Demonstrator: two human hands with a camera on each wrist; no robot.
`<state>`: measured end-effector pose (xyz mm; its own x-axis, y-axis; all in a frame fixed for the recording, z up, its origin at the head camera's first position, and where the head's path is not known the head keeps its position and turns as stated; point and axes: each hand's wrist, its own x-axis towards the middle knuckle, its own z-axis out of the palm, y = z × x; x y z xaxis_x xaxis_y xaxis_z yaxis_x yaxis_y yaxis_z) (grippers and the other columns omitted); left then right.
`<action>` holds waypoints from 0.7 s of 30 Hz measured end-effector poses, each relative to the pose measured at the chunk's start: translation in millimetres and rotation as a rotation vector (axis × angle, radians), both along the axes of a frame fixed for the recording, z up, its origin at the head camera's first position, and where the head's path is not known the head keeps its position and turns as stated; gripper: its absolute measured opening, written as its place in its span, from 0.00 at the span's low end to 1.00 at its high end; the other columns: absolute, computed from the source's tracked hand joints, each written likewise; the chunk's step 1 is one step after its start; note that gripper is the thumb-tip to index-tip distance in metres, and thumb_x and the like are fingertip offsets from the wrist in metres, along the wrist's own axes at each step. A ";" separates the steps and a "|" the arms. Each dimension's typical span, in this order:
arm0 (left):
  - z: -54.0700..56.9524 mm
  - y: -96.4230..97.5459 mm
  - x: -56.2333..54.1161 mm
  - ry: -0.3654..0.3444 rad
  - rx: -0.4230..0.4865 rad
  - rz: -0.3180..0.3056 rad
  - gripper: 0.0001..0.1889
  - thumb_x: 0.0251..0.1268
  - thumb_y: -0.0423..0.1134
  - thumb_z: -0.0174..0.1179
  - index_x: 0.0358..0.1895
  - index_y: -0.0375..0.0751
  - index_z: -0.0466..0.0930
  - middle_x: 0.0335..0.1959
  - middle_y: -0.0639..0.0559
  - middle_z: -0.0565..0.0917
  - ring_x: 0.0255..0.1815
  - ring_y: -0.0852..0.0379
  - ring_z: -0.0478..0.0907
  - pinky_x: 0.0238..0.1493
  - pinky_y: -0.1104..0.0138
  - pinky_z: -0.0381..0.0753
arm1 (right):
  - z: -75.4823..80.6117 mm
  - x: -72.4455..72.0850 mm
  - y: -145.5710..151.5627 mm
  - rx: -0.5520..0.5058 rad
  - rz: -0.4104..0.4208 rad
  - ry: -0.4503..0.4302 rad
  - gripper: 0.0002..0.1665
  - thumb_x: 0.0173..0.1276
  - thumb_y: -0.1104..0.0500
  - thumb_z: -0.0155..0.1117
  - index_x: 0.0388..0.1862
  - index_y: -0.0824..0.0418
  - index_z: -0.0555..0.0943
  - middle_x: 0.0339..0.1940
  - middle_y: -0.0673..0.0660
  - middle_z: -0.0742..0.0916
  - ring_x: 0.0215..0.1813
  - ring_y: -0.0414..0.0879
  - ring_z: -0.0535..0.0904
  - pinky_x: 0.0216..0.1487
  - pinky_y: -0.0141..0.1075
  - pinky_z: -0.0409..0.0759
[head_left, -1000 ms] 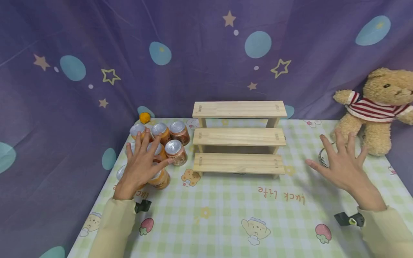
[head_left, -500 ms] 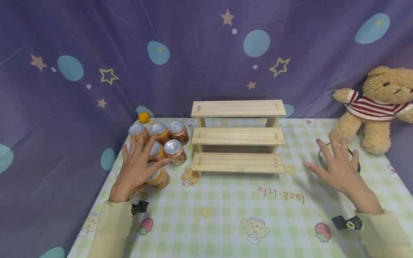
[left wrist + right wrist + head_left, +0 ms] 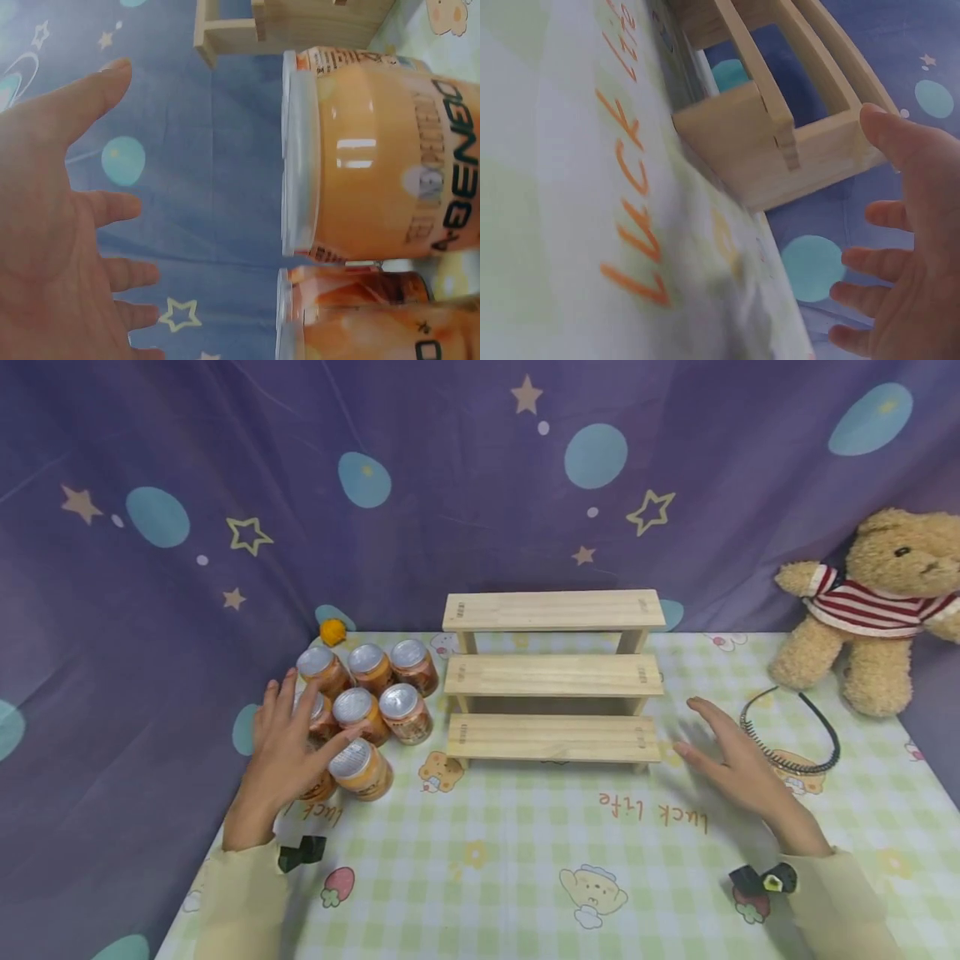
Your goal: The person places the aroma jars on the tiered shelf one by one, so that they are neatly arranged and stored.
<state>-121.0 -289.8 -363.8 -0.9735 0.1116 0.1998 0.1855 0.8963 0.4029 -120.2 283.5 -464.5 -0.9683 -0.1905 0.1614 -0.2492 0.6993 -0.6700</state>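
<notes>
Left hand: wide, thumb and fingers spread apart, empty; it hangs over the left edge of the cans, and the left wrist view shows a gap between palm and lids.
Right hand: empty too, thumb apart from the loosely extended fingers; it hovers between the stand and the headband, near both.
Cans: a close cluster at the left of the desk, upright, silver lids and orange wrappers; the left hand covers some.
Stand: pale wood, three steps rising toward the back, just right of the cans.
Headband: dark, lying at the right.
Teddy bear: seated behind the headband, in a red-and-white striped top.
Orange ball: small and fuzzy, behind the cans.
Desk: green-and-white checked cover with cartoon prints.
Backdrop: purple cloth, stars and blue ovals.
</notes>
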 end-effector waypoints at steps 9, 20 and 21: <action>-8.3 -25.8 6.6 0.037 0.162 0.019 0.43 0.66 0.49 0.64 0.77 0.33 0.56 0.77 0.20 0.50 0.78 0.18 0.41 0.71 0.25 0.40 | -20.4 -7.4 -11.1 -0.088 0.015 -0.061 0.39 0.76 0.51 0.58 0.80 0.60 0.58 0.77 0.72 0.67 0.76 0.74 0.61 0.69 0.69 0.60; -24.6 -54.4 20.7 -0.120 0.249 0.176 0.43 0.72 0.52 0.58 0.82 0.44 0.46 0.81 0.31 0.48 0.81 0.27 0.41 0.73 0.27 0.44 | -31.8 -10.5 -12.7 -0.110 0.018 -0.069 0.39 0.74 0.51 0.62 0.80 0.53 0.61 0.78 0.65 0.68 0.78 0.67 0.61 0.80 0.54 0.58; -26.2 -56.1 21.6 -0.135 0.249 0.195 0.43 0.72 0.53 0.57 0.82 0.44 0.45 0.81 0.30 0.48 0.81 0.26 0.42 0.72 0.27 0.45 | -33.0 -10.5 -12.9 -0.110 0.017 -0.061 0.38 0.74 0.52 0.62 0.79 0.52 0.61 0.78 0.64 0.69 0.80 0.60 0.61 0.82 0.44 0.57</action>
